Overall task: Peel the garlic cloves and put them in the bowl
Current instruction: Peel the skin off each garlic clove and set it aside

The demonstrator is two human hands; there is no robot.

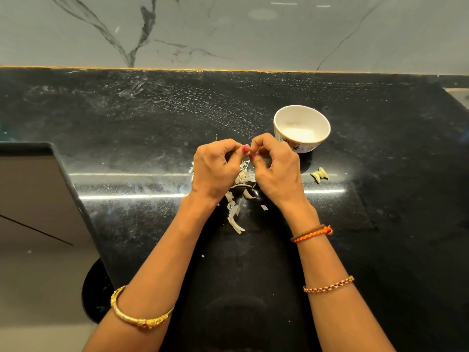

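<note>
Black counter (152, 128): left hand (215, 168), right hand (275, 167) grips pinch hidden clove; bowl (302, 128) white.

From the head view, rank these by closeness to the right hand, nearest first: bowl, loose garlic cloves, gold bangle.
From the right hand:
1. bowl, just beyond the knuckles, on the far right.
2. loose garlic cloves, on the counter to the hand's right, almost as near.
3. gold bangle, far down the left forearm, clearly farthest.
</note>
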